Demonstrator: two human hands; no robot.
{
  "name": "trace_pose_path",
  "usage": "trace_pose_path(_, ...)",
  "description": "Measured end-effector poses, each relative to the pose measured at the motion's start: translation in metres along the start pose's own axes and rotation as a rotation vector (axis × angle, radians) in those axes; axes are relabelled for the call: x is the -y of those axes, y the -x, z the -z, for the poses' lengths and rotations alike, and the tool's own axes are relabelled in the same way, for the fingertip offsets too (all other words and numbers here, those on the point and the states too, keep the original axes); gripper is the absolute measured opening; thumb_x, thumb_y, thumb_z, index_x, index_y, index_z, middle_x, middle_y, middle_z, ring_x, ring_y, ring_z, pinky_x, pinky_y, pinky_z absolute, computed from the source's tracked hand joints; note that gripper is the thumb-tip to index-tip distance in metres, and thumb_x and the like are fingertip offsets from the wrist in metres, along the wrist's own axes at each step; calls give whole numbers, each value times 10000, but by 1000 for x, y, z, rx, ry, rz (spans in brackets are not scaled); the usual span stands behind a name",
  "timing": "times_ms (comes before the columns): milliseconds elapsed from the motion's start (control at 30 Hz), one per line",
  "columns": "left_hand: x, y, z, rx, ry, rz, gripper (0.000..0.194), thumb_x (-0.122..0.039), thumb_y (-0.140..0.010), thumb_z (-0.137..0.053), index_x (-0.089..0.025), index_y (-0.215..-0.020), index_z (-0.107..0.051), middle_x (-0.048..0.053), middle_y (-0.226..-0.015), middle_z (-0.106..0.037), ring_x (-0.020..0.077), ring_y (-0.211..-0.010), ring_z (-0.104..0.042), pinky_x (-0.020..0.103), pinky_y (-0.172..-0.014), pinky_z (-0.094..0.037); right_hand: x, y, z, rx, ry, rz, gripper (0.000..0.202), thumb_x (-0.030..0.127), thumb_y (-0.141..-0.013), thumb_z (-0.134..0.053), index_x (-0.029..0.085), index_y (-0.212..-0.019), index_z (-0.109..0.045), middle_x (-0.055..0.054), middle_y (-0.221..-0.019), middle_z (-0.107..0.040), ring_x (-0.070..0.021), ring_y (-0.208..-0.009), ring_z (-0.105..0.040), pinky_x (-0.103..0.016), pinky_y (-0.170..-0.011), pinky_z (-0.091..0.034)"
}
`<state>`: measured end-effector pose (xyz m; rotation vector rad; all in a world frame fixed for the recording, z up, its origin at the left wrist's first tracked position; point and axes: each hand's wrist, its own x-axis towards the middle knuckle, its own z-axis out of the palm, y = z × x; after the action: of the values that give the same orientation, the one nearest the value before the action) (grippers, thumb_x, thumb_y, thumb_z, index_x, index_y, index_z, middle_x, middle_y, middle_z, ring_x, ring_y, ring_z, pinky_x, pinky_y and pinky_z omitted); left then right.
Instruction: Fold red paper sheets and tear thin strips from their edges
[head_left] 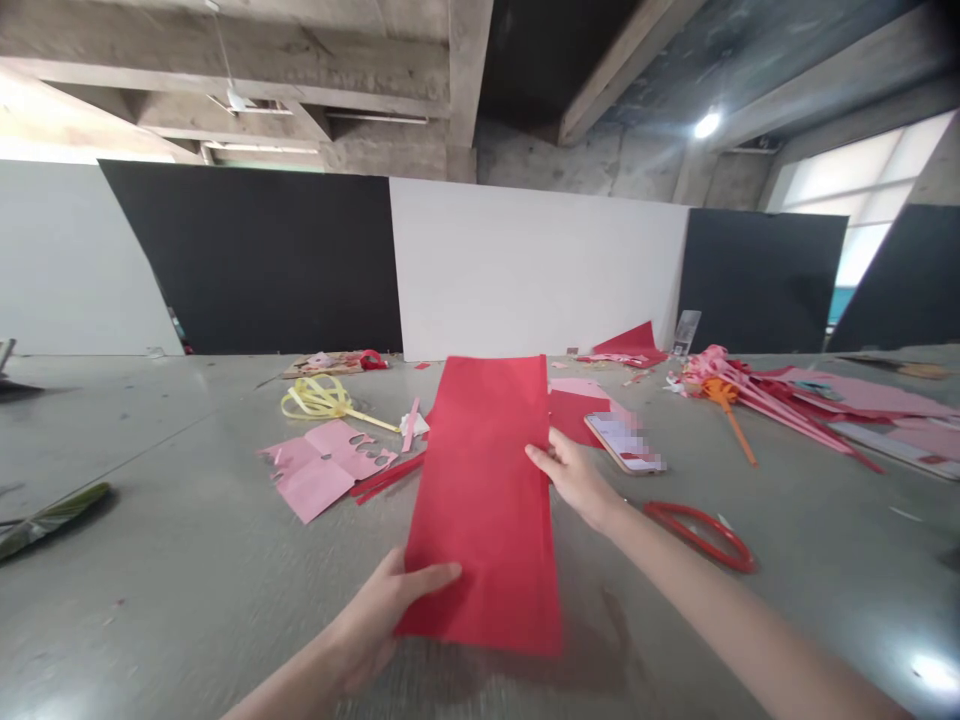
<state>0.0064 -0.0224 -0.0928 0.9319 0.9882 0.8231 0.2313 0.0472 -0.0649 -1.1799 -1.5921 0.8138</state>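
Observation:
A long sheet of red paper (487, 490) is held up over the grey table, its far end reaching toward the white panel. My left hand (390, 605) grips its lower left edge, thumb on top and the other fingers hidden beneath. On the right edge, about midway up, my right hand (574, 475) pinches the paper between thumb and fingers. A narrow folded strip runs along that right edge. Left of the sheet lies a pink paper with cut-out holes (330, 465), beside red strips (386, 478).
A phone (624, 443) and red-handled scissors (701, 535) lie to the right on the table (225, 590). Farther right are pink paper strips (780, 405) and an orange paper flower (724, 395). A yellow looped paper piece (319, 398) sits back left. Upright panels (540, 270) stand behind.

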Motion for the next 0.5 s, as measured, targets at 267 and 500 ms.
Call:
trace_pose_path(267,12,-12,2,-138,-132,-263,294,-331,-663,-676,-140,-884,-638,64,-895,-672,266,-865,-598,324,-746,-462,-7,27,-6,411,-229,-204,319,247,-698,-599,201,-1003,-521,-44,-888,-642,-189,-817,-611,-313,-705,-480)
trace_pose_path(500,19,-5,5,-121,-159,-227,347,-381,-704,-639,-140,-952,-611,98,-961,-646,289,-895,-583,368,-774,-445,-17,51,-10,344,-221,-172,215,190,-698,-572,192,-913,-563,-34,-840,-666,-196,-786,-627,-312,-697,-485)
